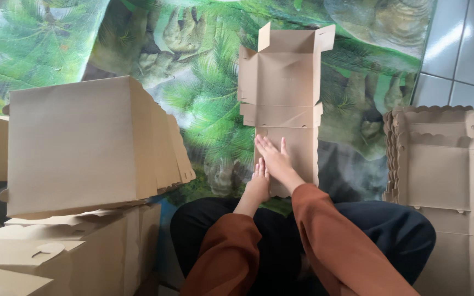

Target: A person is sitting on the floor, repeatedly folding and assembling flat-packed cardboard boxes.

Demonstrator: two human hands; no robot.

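Both hands press on a flat, unfolded cardboard box blank [284, 104] that lies on a mat printed with green palm leaves [204, 104]. The right hand [272, 156] lies palm down on the near panel of the blank, its fingers [264, 145] stretched out flat and close together, gripping nothing. The left hand [259, 181] sits just below and to the left of it, at the near left edge of the same panel, its fingers straight and flat too, touching the card without closing on it. Beyond the fingertips the blank runs away from the person, with its side flaps partly raised at the far end. Well to the left of the fingers stand folded brown boxes [83, 145], stacked. To the right lies a stack of flat blanks with scalloped edges [440, 164], near grey floor tiles [462, 49].
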